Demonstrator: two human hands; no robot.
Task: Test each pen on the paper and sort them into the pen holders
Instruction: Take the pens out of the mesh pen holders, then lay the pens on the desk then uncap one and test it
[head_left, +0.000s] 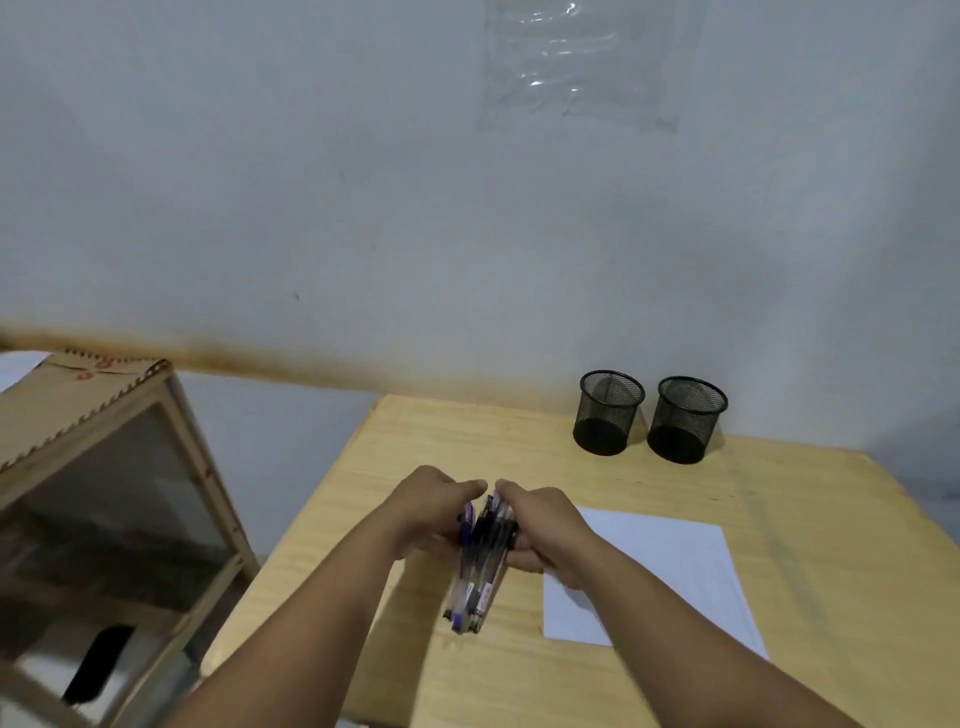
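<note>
Our left hand (434, 512) and right hand (545, 525) together grip one bundle of pens (480, 564), count blurred; two pen holders (609, 412) and one paper (660, 566) sit on the surface (467, 436).

Light wood table (649, 483), grain running L-R, rounded corners, set against a pale grey-blue wall (311, 182). Brown-orange stain band (291, 364) along the wall at approx table height. Clear plastic sheet (576, 67) stuck on the wall, top centre-R, wrinkled w/ glare. At L, a tilted cardboard box (93, 415) w/ red markings on top and 1 transparent window panel (119, 499); contents too dark to tell.
</note>
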